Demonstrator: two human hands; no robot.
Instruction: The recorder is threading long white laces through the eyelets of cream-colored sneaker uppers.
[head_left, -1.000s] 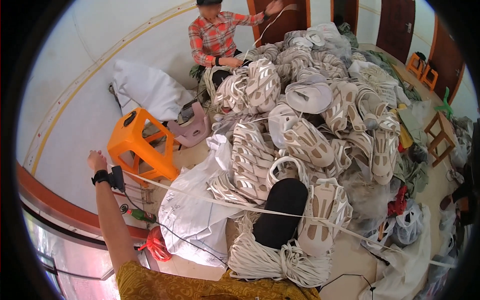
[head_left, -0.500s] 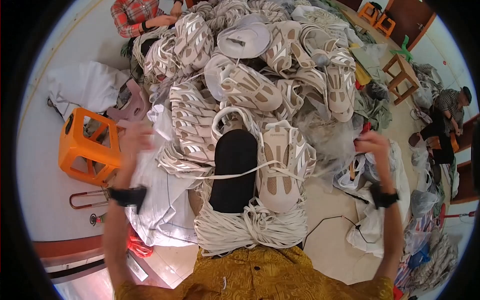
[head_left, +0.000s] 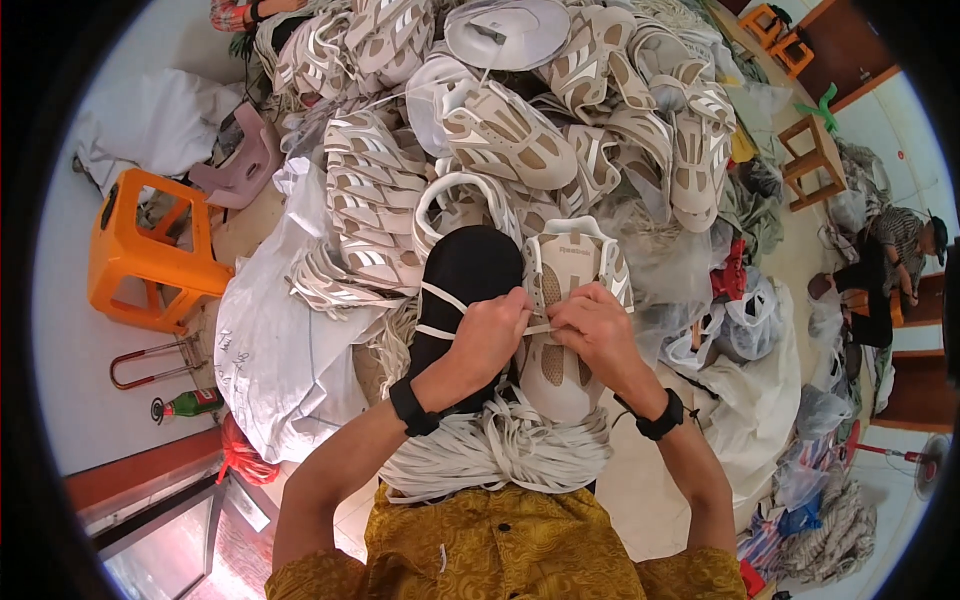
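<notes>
In front of me, a beige and white shoe upper (head_left: pixel 574 392) rests over my lap, its tongue pointing away. My left hand (head_left: pixel 488 335) pinches a flat white shoelace (head_left: pixel 440 333) at the upper's left eyelet edge. Part of that lace loops across a black insole-shaped pad (head_left: pixel 470 258), which lies left of the upper and under my left wrist. With closed fingertips, my right hand (head_left: pixel 603 330) grips the lace over the middle of the upper. Both hands hide the eyelets between them. A thick bundle of white laces (head_left: pixel 490 455) lies across my lap.
Shoe uppers (head_left: pixel 505 135) are heaped just beyond my hands. An orange stool (head_left: pixel 150 250) and a white sack (head_left: pixel 275 340) stand left; plastic bags (head_left: pixel 750 320) lie right. One person's sleeve (head_left: pixel 228 14) shows far left, and another person (head_left: pixel 890 255) sits far right.
Both hands have come inward from wide apart and now meet over the upper, pinching the lace. The lace that lay across the pad and upper now loops near my left hand.
</notes>
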